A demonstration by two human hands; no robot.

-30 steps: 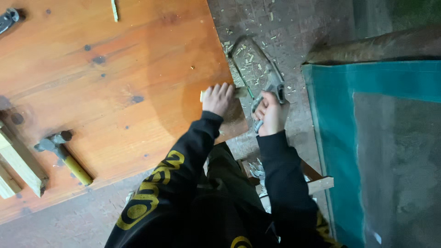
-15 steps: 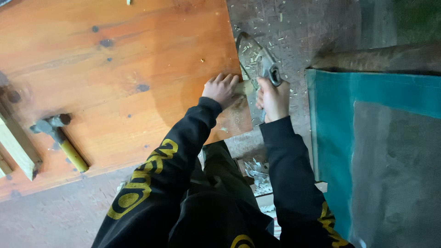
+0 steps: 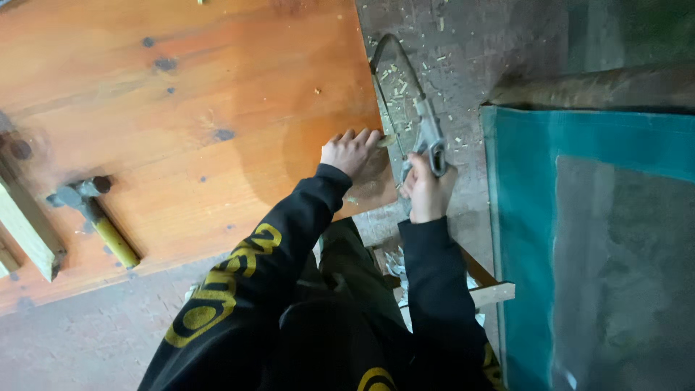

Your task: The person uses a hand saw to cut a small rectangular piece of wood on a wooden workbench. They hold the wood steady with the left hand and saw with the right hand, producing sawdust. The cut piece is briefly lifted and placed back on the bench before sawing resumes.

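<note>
1. Gripping the grey handle of a hacksaw (image 3: 405, 94), the right hand (image 3: 427, 190) is closed tight around it, just past the right edge of the wooden tabletop (image 3: 181, 108).
2. The hacksaw has a curved metal frame that reaches away from the person, over the dusty floor (image 3: 463, 43). Its thin blade runs along beside the table edge.
3. The left hand (image 3: 352, 150) lies flat on the tabletop near that edge, fingers spread a little. It presses down on a small pale piece of wood (image 3: 386, 140) that pokes out past the fingertips toward the blade. The hand is not wrapped around it.
4. The blade meets that small piece just beside the left fingertips, but I cannot tell how deep it sits.
5. Both arms wear black sleeves, and the left sleeve (image 3: 239, 282) has yellow letters on it.
6. Lots of little wood chips (image 3: 398, 76) lie on the floor under the saw frame.
7. A hammer (image 3: 94, 217) with a yellow handle lies on the tabletop, well apart on the left.
8. A pale wooden block (image 3: 25, 224) lies near the hammer at the left edge.
9. A teal mesh sheet (image 3: 594, 239) covers the right side.
</note>
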